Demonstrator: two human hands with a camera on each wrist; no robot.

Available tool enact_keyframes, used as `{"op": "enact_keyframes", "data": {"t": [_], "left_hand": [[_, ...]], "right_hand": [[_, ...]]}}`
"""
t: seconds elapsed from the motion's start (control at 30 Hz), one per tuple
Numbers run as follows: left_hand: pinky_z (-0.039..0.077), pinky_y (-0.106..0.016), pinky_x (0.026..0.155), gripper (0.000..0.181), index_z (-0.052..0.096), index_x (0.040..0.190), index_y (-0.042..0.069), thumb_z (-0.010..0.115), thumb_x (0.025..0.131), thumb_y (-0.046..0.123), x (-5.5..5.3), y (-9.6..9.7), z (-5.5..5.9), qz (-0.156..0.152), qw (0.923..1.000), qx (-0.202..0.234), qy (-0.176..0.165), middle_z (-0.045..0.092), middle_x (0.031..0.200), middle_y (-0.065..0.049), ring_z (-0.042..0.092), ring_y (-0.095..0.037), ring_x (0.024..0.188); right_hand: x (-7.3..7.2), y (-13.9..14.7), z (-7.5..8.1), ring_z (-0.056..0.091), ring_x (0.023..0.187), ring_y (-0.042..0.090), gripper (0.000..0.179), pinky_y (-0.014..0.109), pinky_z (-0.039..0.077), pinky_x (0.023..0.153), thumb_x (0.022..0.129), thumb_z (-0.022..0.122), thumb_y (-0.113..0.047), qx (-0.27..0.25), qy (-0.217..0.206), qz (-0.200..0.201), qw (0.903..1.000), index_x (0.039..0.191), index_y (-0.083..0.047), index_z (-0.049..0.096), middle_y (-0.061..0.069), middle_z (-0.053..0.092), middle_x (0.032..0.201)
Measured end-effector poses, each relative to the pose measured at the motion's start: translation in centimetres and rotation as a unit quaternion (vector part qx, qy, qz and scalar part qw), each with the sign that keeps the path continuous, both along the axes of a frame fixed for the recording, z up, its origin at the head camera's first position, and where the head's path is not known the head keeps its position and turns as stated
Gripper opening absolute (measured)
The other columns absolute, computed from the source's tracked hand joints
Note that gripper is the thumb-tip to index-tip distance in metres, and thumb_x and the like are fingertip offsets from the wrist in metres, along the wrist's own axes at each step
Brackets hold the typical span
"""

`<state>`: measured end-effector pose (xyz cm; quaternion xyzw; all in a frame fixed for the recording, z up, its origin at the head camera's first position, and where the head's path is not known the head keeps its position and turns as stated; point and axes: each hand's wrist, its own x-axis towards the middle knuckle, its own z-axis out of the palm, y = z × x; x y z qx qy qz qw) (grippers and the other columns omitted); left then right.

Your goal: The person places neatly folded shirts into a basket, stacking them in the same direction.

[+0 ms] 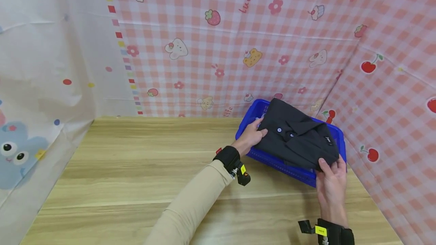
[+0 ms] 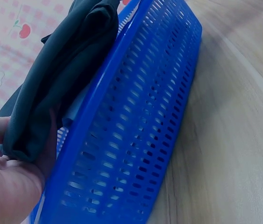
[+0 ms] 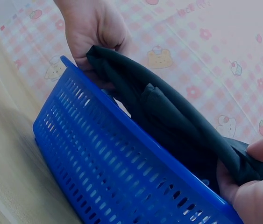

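Observation:
A folded black buttoned shirt (image 1: 293, 135), with a collar and light buttons, lies across the opening of a blue plastic basket (image 1: 282, 167). My left hand (image 1: 252, 134) grips the shirt's left edge, thumb on top and fingers beneath. At its near right corner, my right hand (image 1: 332, 179) pinches the cloth between thumb and fingers. In the left wrist view the folded shirt (image 2: 61, 79) sags over the basket's rim (image 2: 98, 88). The right wrist view shows both hands holding the shirt (image 3: 168, 112) at its two ends. Most of what is inside the basket is hidden under the shirt.
The basket stands on a wood-grain table (image 1: 143, 169), in the far right corner. A pink checked cloth wall (image 1: 218, 48) rises right behind it, and another checked wall (image 1: 391, 105) runs along the right. A white printed cloth (image 1: 41, 67) hangs at left.

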<state>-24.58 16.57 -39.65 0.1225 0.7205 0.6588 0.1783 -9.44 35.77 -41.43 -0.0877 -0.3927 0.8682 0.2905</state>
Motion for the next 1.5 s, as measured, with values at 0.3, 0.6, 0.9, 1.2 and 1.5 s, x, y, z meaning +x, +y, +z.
{"op": "enact_keyframes", "data": {"t": [0.3, 0.6, 0.9, 1.2, 1.5], "left_hand": [[0.032, -0.042, 0.123, 0.057, 0.038, 0.161, 0.013, 0.053, 0.106, 0.010, 0.0, 0.0, 0.0, 0.004, 0.9999, -0.012, -0.005, 0.032, 0.167, -0.011, 0.030, -0.027, 0.154], [0.035, -0.043, 0.121, 0.056, 0.041, 0.159, 0.014, 0.053, 0.105, 0.007, 0.5, -0.2, 0.5, 0.032, 0.9973, -0.065, -0.003, 0.036, 0.166, -0.010, 0.035, -0.028, 0.151], [0.047, -0.043, 0.110, 0.053, 0.045, 0.157, 0.014, 0.055, 0.105, 0.010, 0.7, -0.9, 0.8, 0.053, 0.9946, -0.088, -0.008, 0.054, 0.151, -0.016, 0.053, -0.030, 0.137], [0.047, -0.042, 0.111, 0.052, 0.045, 0.155, 0.009, 0.057, 0.104, 0.011, 1.4, -1.0, 0.9, 0.059, 0.9920, -0.109, 0.026, 0.057, 0.147, -0.017, 0.054, -0.030, 0.137], [0.048, -0.042, 0.110, 0.049, 0.049, 0.151, 0.005, 0.058, 0.103, 0.007, 2.1, -2.1, 0.8, 0.071, 0.9929, -0.085, 0.044, 0.059, 0.144, -0.018, 0.055, -0.031, 0.135]], "right_hand": [[0.1, 0.0, 0.2, 0.049, 0.134, 0.014, 0.058, 0.022, 0.056, 0.092, 0.100, 0.046, 0.017, 0.018, -0.038, 0.018, 0.9990, 0.149, -0.011, 0.034, 0.009, 0.028, 0.165], [0.6, 1.2, 0.5, 0.059, 0.122, 0.003, 0.082, 0.022, 0.057, 0.089, 0.103, 0.047, 0.009, 0.040, -0.094, 0.102, 0.9895, 0.167, -0.014, 0.001, 0.010, 0.009, 0.172], [0.8, 1.7, 0.7, 0.050, 0.134, 0.003, 0.079, 0.023, 0.053, 0.099, 0.107, 0.047, -0.002, 0.049, -0.105, 0.167, 0.9791, 0.167, -0.015, -0.004, 0.007, -0.004, 0.174], [1.4, 1.6, 1.5, 0.020, 0.155, 0.013, 0.084, 0.019, 0.043, 0.108, 0.108, 0.048, -0.020, 0.073, -0.215, 0.118, 0.9667, 0.164, -0.030, -0.014, 0.002, -0.004, 0.173], [1.8, 0.9, 1.5, 0.046, 0.118, 0.007, 0.050, 0.012, 0.051, 0.091, 0.105, 0.054, -0.011, 0.072, -0.206, 0.033, 0.9755, 0.141, -0.030, 0.027, -0.007, 0.019, 0.135]]}}
